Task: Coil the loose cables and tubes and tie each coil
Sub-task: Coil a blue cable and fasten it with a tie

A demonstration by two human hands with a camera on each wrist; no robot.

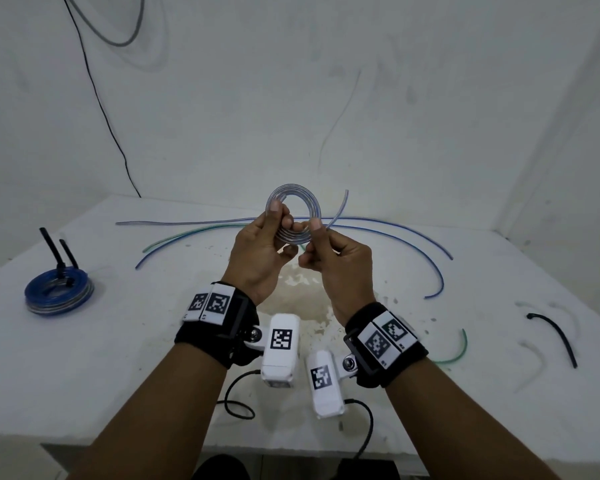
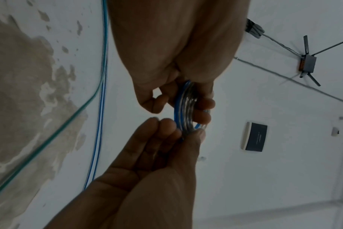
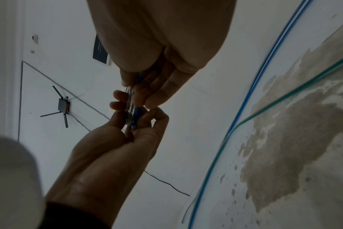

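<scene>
I hold a small coil of clear, blue-striped tube (image 1: 293, 211) upright above the middle of the table. My left hand (image 1: 279, 220) grips the coil's left and lower side, thumb in front. My right hand (image 1: 314, 237) pinches the lower right of the coil, where the tube's free end (image 1: 342, 202) sticks up and to the right. In the left wrist view the coil (image 2: 186, 111) sits between my left hand (image 2: 166, 96) above and my right hand (image 2: 162, 147) below. The right wrist view shows the coil (image 3: 130, 108) edge-on under my right hand (image 3: 137, 91).
Loose blue tubes (image 1: 413, 233) and a green tube (image 1: 174, 235) lie across the far half of the white table (image 1: 84, 375). A stack of tied coils (image 1: 58, 292) with black ties sits at the left. A black tie (image 1: 555, 337) and a green tube piece (image 1: 459, 351) lie at the right.
</scene>
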